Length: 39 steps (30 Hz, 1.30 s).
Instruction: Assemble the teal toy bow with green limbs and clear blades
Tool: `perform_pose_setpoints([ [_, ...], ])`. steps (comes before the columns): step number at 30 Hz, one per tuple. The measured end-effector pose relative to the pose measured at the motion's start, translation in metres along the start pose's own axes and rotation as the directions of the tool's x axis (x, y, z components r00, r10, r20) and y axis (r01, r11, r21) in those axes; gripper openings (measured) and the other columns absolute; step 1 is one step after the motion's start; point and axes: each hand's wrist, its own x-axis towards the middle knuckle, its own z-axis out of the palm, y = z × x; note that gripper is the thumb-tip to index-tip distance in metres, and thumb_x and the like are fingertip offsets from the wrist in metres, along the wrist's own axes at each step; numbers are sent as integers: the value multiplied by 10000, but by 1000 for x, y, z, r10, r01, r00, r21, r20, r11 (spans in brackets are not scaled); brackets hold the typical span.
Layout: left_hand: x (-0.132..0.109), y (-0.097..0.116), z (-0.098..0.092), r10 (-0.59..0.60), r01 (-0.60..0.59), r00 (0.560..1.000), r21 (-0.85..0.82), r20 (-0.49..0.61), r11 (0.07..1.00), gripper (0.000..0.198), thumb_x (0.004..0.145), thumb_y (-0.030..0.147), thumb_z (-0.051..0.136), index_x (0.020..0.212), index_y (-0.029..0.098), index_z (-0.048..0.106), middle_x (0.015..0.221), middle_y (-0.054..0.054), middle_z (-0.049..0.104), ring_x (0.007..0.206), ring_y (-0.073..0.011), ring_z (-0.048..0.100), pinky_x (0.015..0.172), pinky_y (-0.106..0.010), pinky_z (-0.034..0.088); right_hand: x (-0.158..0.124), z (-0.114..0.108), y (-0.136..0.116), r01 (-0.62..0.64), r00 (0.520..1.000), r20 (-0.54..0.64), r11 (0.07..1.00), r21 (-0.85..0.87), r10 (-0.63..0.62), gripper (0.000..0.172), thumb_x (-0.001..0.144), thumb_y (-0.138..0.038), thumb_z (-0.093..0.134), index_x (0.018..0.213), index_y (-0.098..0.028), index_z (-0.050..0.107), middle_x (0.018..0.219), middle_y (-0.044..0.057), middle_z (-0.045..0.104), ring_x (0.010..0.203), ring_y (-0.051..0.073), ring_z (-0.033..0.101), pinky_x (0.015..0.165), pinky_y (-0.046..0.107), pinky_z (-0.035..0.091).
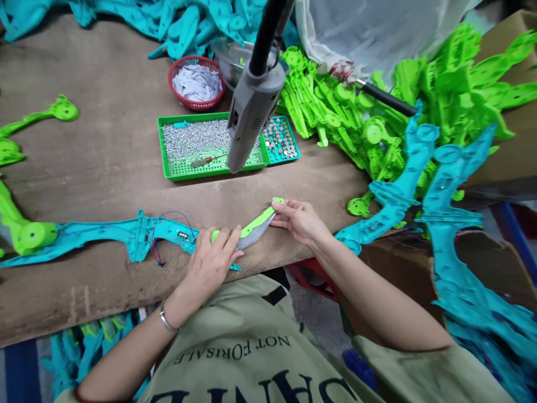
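Note:
A long blue plastic bow-shaped part (100,235) lies along the front of the table, with thin red and blue wires and a small row of metal pieces in it. At its right end sits a curved green plastic limb (257,223) with a clear grey strip along its lower edge. My left hand (213,254) lies over the joint of the two parts, fingers across the green piece, hiding the joint. With thumb and fingers my right hand (296,221) pinches the limb's far tip. Another green limb (33,235) is joined at the blue part's left end.
A grey electric screwdriver (254,112) hangs above a green tray (176,174) of screws. Beside it are a small blue tray (298,154) of metal discs and a red basket (174,89). Green parts (335,112) and blue parts (447,224) are heaped at the right.

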Motion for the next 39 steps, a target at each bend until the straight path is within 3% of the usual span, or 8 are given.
perform_pose_setpoints([
  [4,0,0,0,11,-11,1000,0,3,1000,474,970,330,543,1401,135,527,1142,-139,648,1081,-310,538,951,-452,463,-3,2,9,41,999,9,997,70,-41,182,752,-190,832,708,-149,660,660,15,716,606,127,691,683,259,613],
  [9,-1,-1,0,13,-13,1000,-11,0,1000,492,964,338,555,1412,137,517,1109,-139,645,1071,-308,546,936,-453,467,-11,12,26,-40,991,128,993,113,25,330,625,-323,919,761,-159,667,728,30,749,685,161,722,745,304,621],
  [16,-1,1,-2,-2,3,1000,-19,30,1000,500,976,347,531,1433,151,495,1182,-147,650,1105,-313,549,976,-480,459,-14,19,40,89,990,94,988,123,-101,493,466,-461,960,730,-171,660,693,13,737,654,167,709,710,321,618],
  [24,0,-1,-4,-12,13,999,-23,40,1000,506,987,367,503,1447,158,479,1182,-145,649,1093,-310,548,956,-471,468,-27,30,44,4,993,120,991,135,-20,461,459,-379,965,760,-164,690,750,9,747,689,146,707,721,286,612],
  [28,0,1,-3,-14,17,997,-36,70,999,518,986,351,506,1463,157,452,1206,-154,639,1114,-315,553,978,-484,461,-29,36,48,38,994,94,982,187,-56,475,402,-339,979,724,-164,678,695,-16,724,641,129,676,679,279,601],
  [34,1,-12,-21,-18,19,1000,-260,9,966,669,993,450,467,1525,96,269,1429,-232,505,1326,-328,474,1081,-503,421,-27,38,52,73,994,63,978,195,-86,529,388,-358,982,774,-167,675,681,-22,710,613,134,656,657,294,583],
  [37,17,-30,-46,-30,97,985,-396,172,913,524,1013,394,423,1460,127,358,1380,-188,557,1287,-276,523,1062,-456,439,-28,37,52,79,994,53,979,187,-91,536,388,-356,983,783,-173,672,706,-20,717,628,132,656,651,284,577],
  [39,37,-42,-59,15,159,922,-413,387,897,447,970,382,505,1342,136,485,1285,-151,620,1195,-264,577,989,-407,470,-29,37,53,92,994,46,978,185,-102,537,389,-350,985,787,-174,671,709,-22,717,630,130,655,651,279,576],
])
